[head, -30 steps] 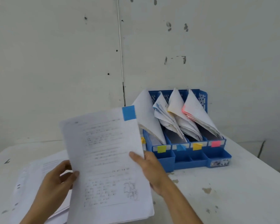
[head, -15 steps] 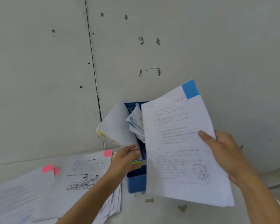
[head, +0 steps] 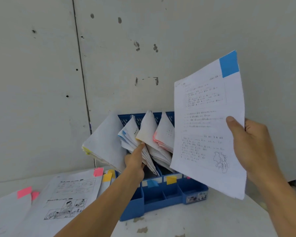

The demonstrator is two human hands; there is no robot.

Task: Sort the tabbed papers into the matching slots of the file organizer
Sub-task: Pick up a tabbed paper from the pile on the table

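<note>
Right hand pinches the blue-tabbed paper aloft — left hand pokes 1 forefinger among filed papers.

Right hand grips blue-tabbed paper near organizer.

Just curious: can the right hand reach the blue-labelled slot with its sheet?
Likely yes: the left hand parts the filed stacks there, and nothing lies between the right hand's blue-tabbed sheet and the blue-labelled slot.
</note>
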